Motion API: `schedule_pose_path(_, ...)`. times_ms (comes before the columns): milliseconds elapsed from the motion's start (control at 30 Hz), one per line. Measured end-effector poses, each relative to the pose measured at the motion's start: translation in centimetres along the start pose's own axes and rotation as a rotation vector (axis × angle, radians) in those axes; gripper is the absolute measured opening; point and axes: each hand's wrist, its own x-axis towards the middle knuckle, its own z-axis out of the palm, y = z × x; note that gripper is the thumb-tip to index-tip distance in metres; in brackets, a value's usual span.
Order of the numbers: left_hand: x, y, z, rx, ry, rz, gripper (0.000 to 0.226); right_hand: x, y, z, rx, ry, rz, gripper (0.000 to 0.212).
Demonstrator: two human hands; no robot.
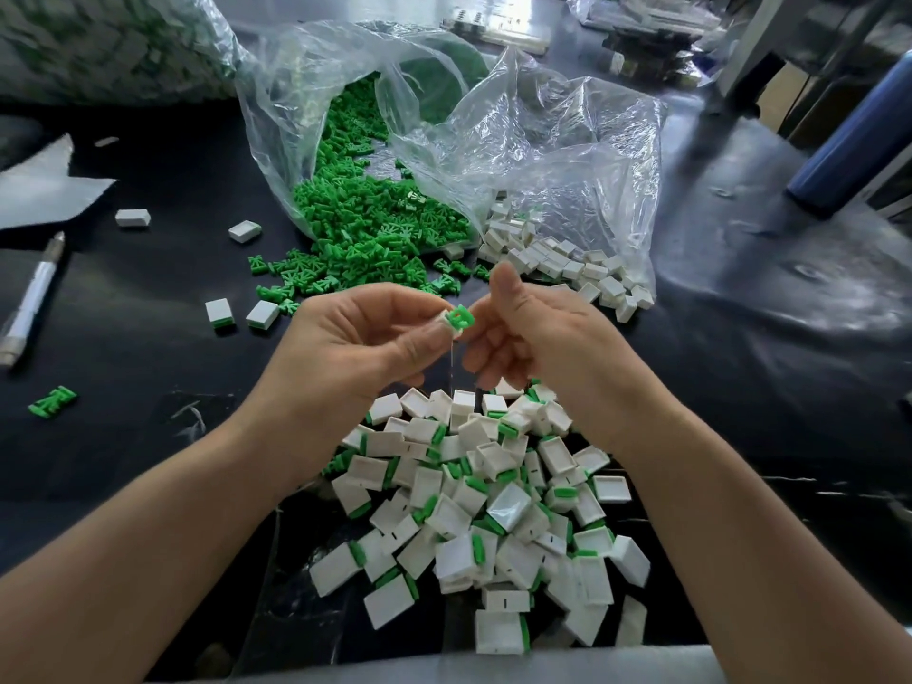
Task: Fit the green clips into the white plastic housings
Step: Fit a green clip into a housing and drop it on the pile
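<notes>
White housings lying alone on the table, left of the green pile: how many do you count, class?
4: back-left housing, back-right housing, front-left housing and front-right housing. More may hide under the bags.
</notes>
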Motion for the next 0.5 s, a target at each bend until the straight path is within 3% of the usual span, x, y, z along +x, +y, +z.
schedule_pose_path(233,-0.2,0.0,0.4,-0.104,-0.089,-0.017,0.021,0.0,0.2,1.5,0.277,-0.256,0.163,0.059)
schedule_pose_path(500,-0.3,0.1,0.6,-0.117,-0.142,0.020,0.023,-0.3,0.1,2.0,0.239,-0.123,0.140,0.044)
